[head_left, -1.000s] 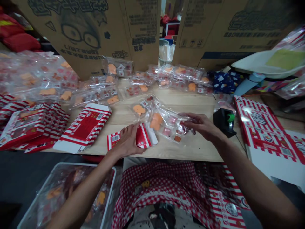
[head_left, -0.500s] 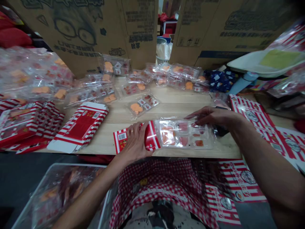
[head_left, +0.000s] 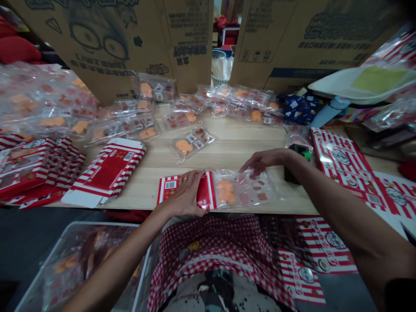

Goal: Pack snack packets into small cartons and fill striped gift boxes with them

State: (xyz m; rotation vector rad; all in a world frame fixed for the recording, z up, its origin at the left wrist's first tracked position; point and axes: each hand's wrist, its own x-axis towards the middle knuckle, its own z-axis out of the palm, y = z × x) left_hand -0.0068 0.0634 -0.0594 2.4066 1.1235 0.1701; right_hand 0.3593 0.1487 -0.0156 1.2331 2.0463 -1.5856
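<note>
My left hand (head_left: 186, 194) is wrapped over a flat red box (head_left: 206, 190) with striped edges, at the table's front edge. Fingers lie across its top, with the thumb at the near side. At the box's right end lies a clear plastic pack (head_left: 244, 196) holding an orange piece and smaller reddish pieces. Whether the pack's left end is inside the box, I cannot make out. My right hand (head_left: 264, 161) comes over the pack from the right, its fingers bent onto the far edge. Another such pack (head_left: 195, 142) rests behind on the wood.
Clear packs (head_left: 240, 102) line the back of the table (head_left: 152, 162) before tall cartons (head_left: 146, 43). Striped boxes (head_left: 107, 171) lie left, printed box sheets (head_left: 341, 158) right. A black object (head_left: 292, 173) stands by my right forearm. Below left is a plastic bin (head_left: 73, 226).
My right hand has moved left along the pack's far edge, uncovering more of the black object. The pack has shifted slightly left and lies flatter. My left hand stays on the box.
</note>
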